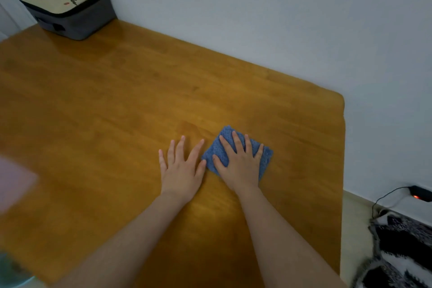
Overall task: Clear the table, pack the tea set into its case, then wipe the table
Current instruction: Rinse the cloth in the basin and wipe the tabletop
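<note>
A folded blue cloth (222,145) lies on the wooden table (117,105) near its right side. My right hand (240,163) lies flat on the cloth with fingers spread, pressing it down. My left hand (182,168) rests flat on the bare wood just left of the cloth, fingers straight. The grey tea set case (77,18), its lid shut and printed with an ink painting, stands at the table's far left corner against the wall.
The wall (280,18) runs along the table's far edge. A black-and-white furry rug (402,252) and a black device (420,194) with a red light and cable lie on the floor to the right. Blurred pink (14,184) and teal (11,271) shapes sit at the left edge.
</note>
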Action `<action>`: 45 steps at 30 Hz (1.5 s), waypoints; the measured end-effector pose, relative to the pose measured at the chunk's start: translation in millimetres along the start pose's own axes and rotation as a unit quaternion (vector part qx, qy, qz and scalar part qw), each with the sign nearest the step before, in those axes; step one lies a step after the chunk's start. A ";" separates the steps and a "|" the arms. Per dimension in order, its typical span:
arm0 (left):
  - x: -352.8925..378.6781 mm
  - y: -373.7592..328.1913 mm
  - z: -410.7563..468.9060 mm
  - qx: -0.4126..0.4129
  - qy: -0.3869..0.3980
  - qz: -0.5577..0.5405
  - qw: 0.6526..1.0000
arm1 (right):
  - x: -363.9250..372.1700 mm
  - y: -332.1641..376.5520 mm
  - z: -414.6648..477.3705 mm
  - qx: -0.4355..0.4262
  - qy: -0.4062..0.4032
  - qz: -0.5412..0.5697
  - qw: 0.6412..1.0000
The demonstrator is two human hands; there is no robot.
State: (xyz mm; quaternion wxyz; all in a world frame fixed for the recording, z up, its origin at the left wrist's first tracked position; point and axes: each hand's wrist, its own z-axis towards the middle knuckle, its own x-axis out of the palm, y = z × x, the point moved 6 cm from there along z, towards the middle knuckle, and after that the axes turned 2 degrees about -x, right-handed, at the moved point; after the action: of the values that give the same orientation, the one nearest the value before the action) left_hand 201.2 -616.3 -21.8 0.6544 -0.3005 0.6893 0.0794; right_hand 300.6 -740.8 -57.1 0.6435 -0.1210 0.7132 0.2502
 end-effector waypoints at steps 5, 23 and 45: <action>6.7 -55.9 70.5 0.018 -0.022 -0.002 1.000 | -11.7 -41.8 75.1 -0.006 -0.008 0.003 1.000; 30.1 -163.1 215.6 -0.001 -0.055 -0.002 0.998 | -45.3 -149.1 267.2 -0.043 -0.048 -0.011 0.998; 30.9 -167.4 149.0 -0.013 -0.043 -0.036 0.998 | -52.5 -214.3 197.6 -0.004 -0.003 -0.040 0.999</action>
State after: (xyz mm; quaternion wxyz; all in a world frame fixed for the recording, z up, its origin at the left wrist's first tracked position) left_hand 416.4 -686.1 -23.1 0.6819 -0.3296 0.6483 0.0778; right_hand 583.5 -828.6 -58.0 0.6548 -0.1511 0.7046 0.2280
